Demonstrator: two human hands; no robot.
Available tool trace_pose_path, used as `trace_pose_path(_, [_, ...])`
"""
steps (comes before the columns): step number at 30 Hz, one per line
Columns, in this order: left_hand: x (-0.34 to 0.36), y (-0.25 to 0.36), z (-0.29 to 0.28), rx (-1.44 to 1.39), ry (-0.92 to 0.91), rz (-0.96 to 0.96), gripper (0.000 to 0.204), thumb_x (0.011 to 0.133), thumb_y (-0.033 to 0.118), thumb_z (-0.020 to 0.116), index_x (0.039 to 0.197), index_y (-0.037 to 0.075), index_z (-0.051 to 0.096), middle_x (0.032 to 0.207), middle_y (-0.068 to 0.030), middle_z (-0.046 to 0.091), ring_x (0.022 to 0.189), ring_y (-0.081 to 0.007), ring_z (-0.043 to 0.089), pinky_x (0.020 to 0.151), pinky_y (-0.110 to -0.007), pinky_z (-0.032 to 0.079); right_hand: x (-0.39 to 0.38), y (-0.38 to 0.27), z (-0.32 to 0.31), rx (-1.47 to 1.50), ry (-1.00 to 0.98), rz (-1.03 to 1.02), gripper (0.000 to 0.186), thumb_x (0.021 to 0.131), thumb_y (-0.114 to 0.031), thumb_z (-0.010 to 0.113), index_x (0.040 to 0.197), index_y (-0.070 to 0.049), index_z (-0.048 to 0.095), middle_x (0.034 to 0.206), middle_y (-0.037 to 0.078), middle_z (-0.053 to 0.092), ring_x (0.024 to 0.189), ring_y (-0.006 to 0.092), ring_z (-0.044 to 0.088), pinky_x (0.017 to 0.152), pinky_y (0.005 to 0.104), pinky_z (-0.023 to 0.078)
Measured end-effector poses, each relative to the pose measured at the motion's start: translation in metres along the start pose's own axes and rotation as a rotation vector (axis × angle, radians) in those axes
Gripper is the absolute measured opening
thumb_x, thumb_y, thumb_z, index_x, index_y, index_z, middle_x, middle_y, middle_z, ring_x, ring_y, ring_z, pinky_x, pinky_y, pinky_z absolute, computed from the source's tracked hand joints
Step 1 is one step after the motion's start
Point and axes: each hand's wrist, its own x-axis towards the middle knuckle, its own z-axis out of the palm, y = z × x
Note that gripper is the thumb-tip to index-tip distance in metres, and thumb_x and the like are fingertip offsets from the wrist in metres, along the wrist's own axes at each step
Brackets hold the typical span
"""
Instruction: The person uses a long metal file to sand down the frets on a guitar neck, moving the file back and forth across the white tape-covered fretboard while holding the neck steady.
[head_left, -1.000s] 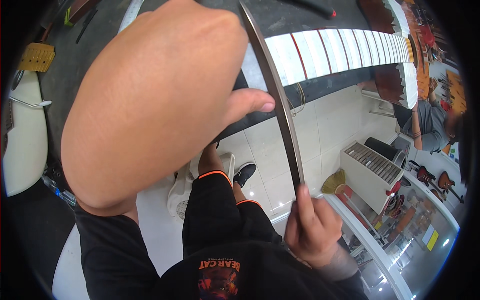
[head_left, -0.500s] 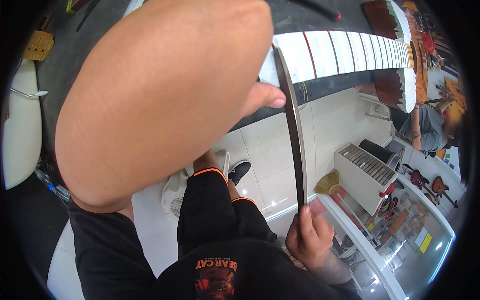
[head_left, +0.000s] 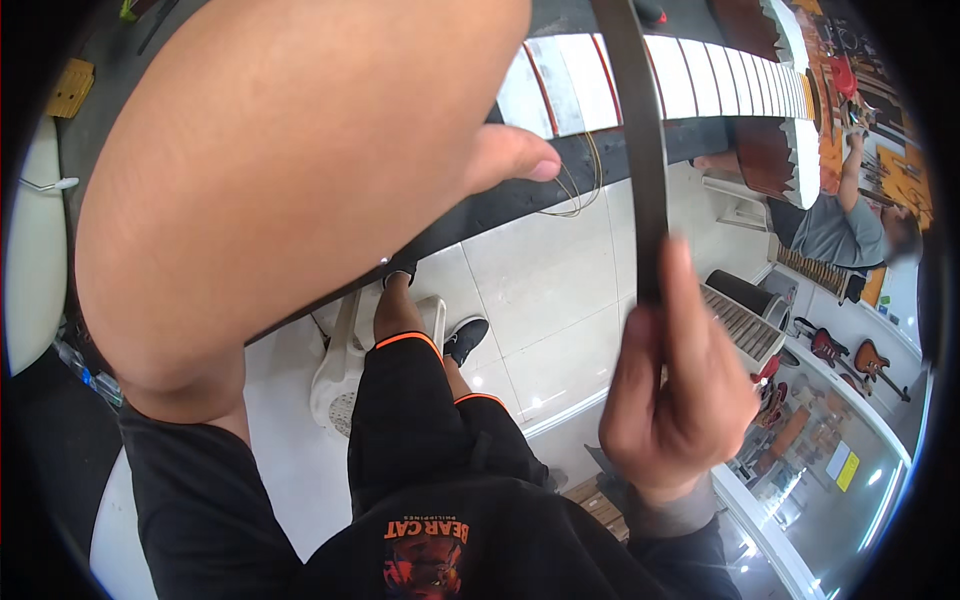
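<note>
My right hand (head_left: 685,390) grips one end of a long flat metal file (head_left: 645,160), with the index finger stretched along it. The file crosses in front of a guitar neck (head_left: 685,78), its far end running out of the top of the view. White tape covers the fretboard between the fret lines, some of them reddish. My left arm fills the upper left. Of my left hand (head_left: 510,157), only the thumb shows plainly, beside the neck's near edge; the other fingers are hidden. Thin wire loops (head_left: 590,175) hang below the neck.
The guitar's red-brown body (head_left: 770,160), partly papered white, lies at the right end of a dark bench (head_left: 430,235). A glass display case (head_left: 850,440) stands at right, near a white plastic stool (head_left: 345,370). Another person (head_left: 845,230) works at far right.
My right hand has risen with the file, which has swung right and away from my left thumb. The left hand has shifted slightly left. The person at right has raised an arm.
</note>
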Motion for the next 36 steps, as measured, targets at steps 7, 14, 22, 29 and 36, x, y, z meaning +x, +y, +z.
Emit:
trace_pose_path(7, [-0.001, -0.006, 0.008, -0.043, -0.018, 0.027, 0.052, 0.066, 0.034, 0.086, 0.101, -0.002, 0.072, 0.085, -0.0129, 0.067, 0.085, -0.0307, 0.061, 0.074, -0.039, 0.049, -0.094, 0.007, -0.017, 0.063, -0.104, 0.018, 0.062, 0.067, 0.014, 0.067, 0.128, 0.003, 0.060, 0.073, 0.011, 0.063, 0.055, 0.0219, 0.060, 0.048, 0.0311, 0.048])
trace_pose_path(14, [-0.002, -0.009, 0.010, -0.075, -0.028, 0.045, 0.052, 0.066, 0.033, 0.086, 0.101, -0.002, 0.072, 0.084, -0.0128, 0.067, 0.085, -0.0301, 0.061, 0.073, -0.038, 0.049, -0.114, 0.011, -0.015, 0.059, -0.115, 0.014, 0.063, 0.067, 0.014, 0.068, 0.128, 0.001, 0.060, 0.074, 0.011, 0.063, 0.056, 0.0229, 0.061, 0.048, 0.0313, 0.049])
trace_pose_path(22, [-0.004, -0.011, 0.014, -0.109, -0.016, 0.060, 0.051, 0.066, 0.033, 0.086, 0.101, -0.002, 0.071, 0.084, -0.0126, 0.067, 0.084, -0.0295, 0.061, 0.073, -0.038, 0.049, -0.121, 0.010, -0.012, 0.037, -0.130, 0.036, 0.063, 0.067, 0.013, 0.068, 0.128, 0.001, 0.060, 0.075, 0.012, 0.064, 0.056, 0.0234, 0.062, 0.049, 0.0312, 0.049])
trace_pose_path(29, [-0.005, -0.012, 0.015, -0.104, -0.018, 0.056, 0.051, 0.067, 0.032, 0.086, 0.101, -0.002, 0.071, 0.083, -0.0125, 0.067, 0.083, -0.0289, 0.061, 0.072, -0.037, 0.049, -0.119, 0.009, -0.009, 0.039, -0.145, 0.031, 0.062, 0.067, 0.013, 0.068, 0.127, 0.002, 0.060, 0.075, 0.011, 0.064, 0.056, 0.0226, 0.062, 0.049, 0.0310, 0.049])
trace_pose_path(36, [-0.006, -0.016, 0.009, -0.118, -0.020, 0.068, 0.051, 0.067, 0.032, 0.086, 0.101, -0.003, 0.071, 0.083, -0.0123, 0.067, 0.083, -0.0283, 0.061, 0.072, -0.037, 0.049, -0.092, 0.007, 0.004, 0.063, -0.098, 0.049, 0.059, 0.070, 0.013, 0.066, 0.128, 0.002, 0.062, 0.074, 0.011, 0.063, 0.056, 0.0231, 0.059, 0.053, 0.0300, 0.048])
